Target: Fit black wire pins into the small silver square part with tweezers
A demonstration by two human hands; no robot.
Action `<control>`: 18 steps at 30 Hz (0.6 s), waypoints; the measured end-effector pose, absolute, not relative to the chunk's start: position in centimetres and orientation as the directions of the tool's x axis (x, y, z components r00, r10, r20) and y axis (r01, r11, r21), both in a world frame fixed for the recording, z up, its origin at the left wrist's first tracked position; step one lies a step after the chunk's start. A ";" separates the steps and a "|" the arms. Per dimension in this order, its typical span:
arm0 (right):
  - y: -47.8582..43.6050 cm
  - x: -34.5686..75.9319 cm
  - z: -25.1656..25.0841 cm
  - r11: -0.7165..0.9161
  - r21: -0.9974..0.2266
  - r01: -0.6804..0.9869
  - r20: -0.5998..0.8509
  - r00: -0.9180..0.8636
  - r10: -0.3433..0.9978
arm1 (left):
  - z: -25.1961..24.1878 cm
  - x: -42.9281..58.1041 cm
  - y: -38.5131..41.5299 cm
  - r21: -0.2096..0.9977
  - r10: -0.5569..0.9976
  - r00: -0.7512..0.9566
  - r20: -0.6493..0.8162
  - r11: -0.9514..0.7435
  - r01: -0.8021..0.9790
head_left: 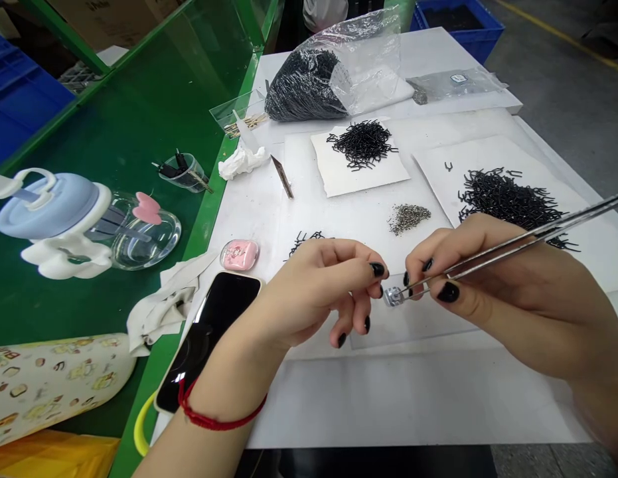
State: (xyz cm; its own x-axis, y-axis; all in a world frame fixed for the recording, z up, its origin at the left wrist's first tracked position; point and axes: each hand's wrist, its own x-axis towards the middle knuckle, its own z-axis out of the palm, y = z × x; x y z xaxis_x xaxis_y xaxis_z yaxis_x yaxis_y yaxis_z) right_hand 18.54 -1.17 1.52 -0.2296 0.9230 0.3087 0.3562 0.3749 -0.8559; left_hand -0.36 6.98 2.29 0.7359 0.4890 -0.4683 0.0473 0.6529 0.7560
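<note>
The right hand [528,299] pinches one pair of tweezers [602,205]; long axis slants from upper right to lower left, tips pointing toward the left hand [328,279], at one small clear part [392,297]. Left fingers curl just beside it; whether they grip anything cannot be told. Beyond the grip: three piles of black pieces [512,202], one metallic heap [409,218], two clear bags [373,73], the larger holding black pieces.

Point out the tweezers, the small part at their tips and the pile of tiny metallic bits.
Tweezers [567,222]: head view, on the long metal shank.
Small part [392,297]: head view, on its visible middle.
Pile of tiny metallic bits [409,218]: head view, middle of the heap.
</note>
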 end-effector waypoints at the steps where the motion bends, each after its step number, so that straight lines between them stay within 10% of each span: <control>1: -1.2 18.6 1.5 0.371 -0.857 0.359 0.304 -0.229 0.925 | 2.3 -0.3 7.0 0.755 0.488 0.736 -0.470 0.654 0.049; 18: -1.0 18.5 1.4 0.380 -0.857 0.348 0.311 -0.239 0.920 | 2.4 -0.3 7.0 0.766 0.490 0.731 -0.475 0.639 0.070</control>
